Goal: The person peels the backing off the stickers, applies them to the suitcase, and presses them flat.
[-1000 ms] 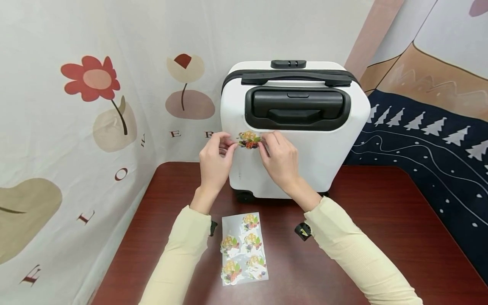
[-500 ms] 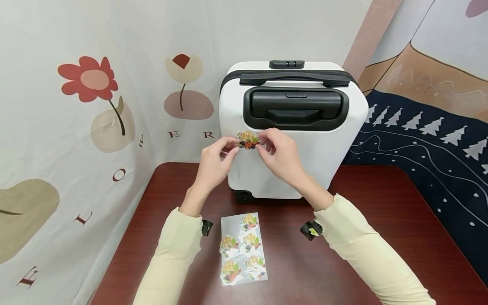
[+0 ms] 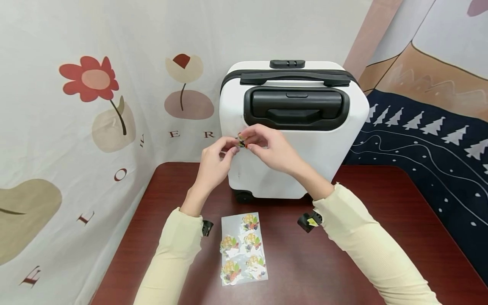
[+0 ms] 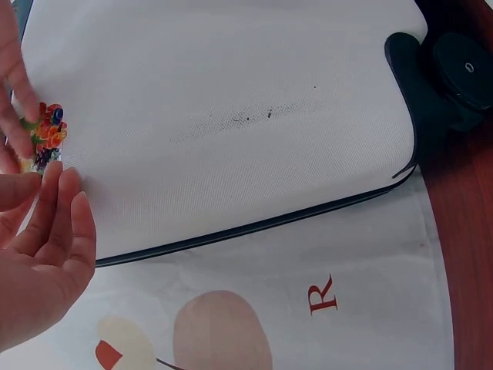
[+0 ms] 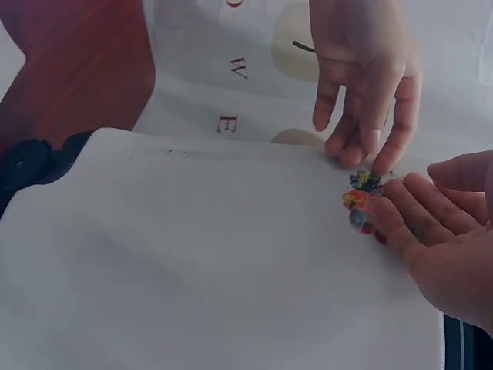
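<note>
Thumb and forefinger of the left hand (image 3: 213, 163) pinched the left edge of a small fruit sticker (image 4: 51, 136), its reds, oranges and dark blues peeping out between the two hands. Fingers of the right hand (image 3: 276, 150) lay bent across the sticker's other side, covering much of it; whether they gripped it could not be told. The sticker was at the upper left of the white front of a suitcase (image 3: 263, 182), below the telescopic handle (image 3: 297, 106) in its black recess; whether it was stuck down was hidden. Above that recess ran a black carry handle (image 3: 295, 77), with a combination lock (image 3: 287, 64) on top. A speckled dark mark (image 4: 246, 119) ran along the shell towards a black wheel (image 4: 466, 69). Behind the hands came pale yellow sleeves (image 3: 167, 254). Between the forearms, on a reddish-brown table (image 3: 305, 271), lay a sticker sheet (image 3: 232, 224) bearing five fruit designs. The suitcase stood upright at the table's far side, before a pale flower-printed backdrop (image 3: 145, 34); a navy tree-printed cloth (image 3: 396, 173) hung to the right.
</note>
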`<action>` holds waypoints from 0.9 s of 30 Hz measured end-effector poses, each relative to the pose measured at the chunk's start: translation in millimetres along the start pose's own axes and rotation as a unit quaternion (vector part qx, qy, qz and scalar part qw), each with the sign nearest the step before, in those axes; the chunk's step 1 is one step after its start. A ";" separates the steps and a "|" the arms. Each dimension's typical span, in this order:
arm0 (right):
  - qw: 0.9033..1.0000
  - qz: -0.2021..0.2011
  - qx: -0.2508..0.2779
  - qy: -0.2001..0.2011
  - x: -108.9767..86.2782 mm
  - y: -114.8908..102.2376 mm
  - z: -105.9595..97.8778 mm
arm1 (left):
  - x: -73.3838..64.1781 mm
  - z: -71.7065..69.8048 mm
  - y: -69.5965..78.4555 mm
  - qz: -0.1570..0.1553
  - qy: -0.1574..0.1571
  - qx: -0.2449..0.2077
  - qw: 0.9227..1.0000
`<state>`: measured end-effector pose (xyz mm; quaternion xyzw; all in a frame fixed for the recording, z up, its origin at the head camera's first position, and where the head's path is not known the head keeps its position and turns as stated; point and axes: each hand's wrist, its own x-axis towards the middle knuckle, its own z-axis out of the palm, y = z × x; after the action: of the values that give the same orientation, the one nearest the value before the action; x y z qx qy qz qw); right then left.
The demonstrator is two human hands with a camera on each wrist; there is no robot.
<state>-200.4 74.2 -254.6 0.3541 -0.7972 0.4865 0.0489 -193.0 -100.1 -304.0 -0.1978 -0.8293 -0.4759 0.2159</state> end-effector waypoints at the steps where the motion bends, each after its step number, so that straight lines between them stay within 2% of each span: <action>1: 1.000 0.007 0.006 -0.004 -0.1 0.7 -0.2 | 0.1 -0.2 0.3 -0.002 0.000 -0.001 1.000; 5: 0.999 0.030 0.017 -0.018 -2.8 6.1 -0.6 | 0.1 -1.3 1.2 -0.009 -0.001 -0.001 1.000; 14: 0.998 0.057 -0.006 -0.028 -12.7 19.7 2.6 | -0.3 -2.0 2.7 -0.019 -0.005 0.009 1.000; 21: 0.998 0.054 -0.007 -0.029 -11.5 16.3 1.5 | -0.6 -1.6 2.0 -0.026 -0.009 0.009 1.000; 27: 1.000 0.028 0.010 -0.005 -6.5 7.1 -4.4 | -0.1 -1.8 2.0 -0.025 -0.012 0.007 1.000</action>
<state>-201.1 83.1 -260.3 0.3343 -0.8023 0.4938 0.0274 -191.5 -100.7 -301.8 -0.1807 -0.8399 -0.4729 0.1957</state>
